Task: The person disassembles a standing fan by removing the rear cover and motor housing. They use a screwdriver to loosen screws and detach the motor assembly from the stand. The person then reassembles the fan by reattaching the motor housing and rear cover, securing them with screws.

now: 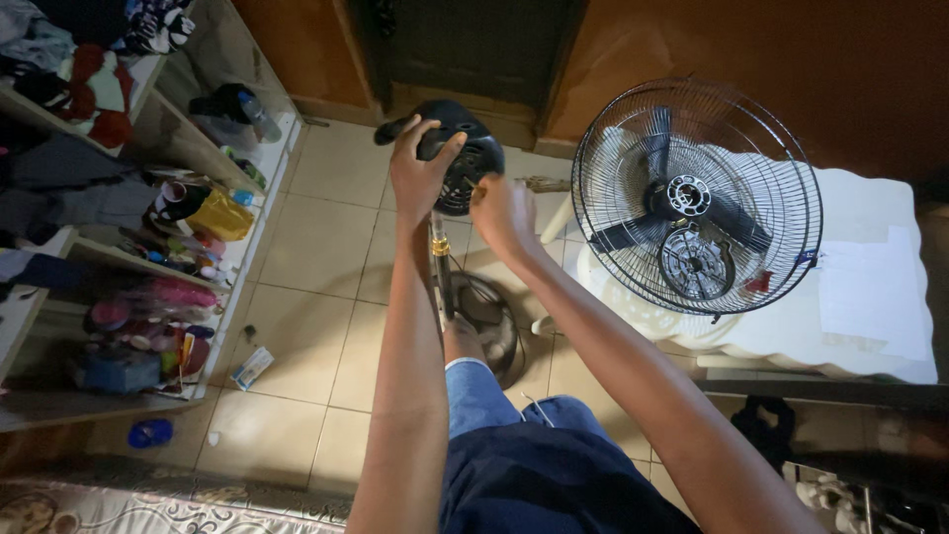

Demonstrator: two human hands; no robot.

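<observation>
A black fan motor head (465,158) sits on top of an upright metal pole (439,267) with a round base (491,318) on the tiled floor. My left hand (419,170) grips the motor head from the left side. At the motor's right side my right hand (501,213) has its fingers pinched against it; what it pinches is hidden. The black wire fan cage with its blades (698,196) lies apart on a white plastic table (870,297) to the right.
Open wooden shelves (148,257) full of bottles, clothes and small items line the left wall. A small carton (252,368) and a blue object (149,432) lie on the floor tiles. A patterned mat (148,504) is at bottom left. A dark door is behind the fan.
</observation>
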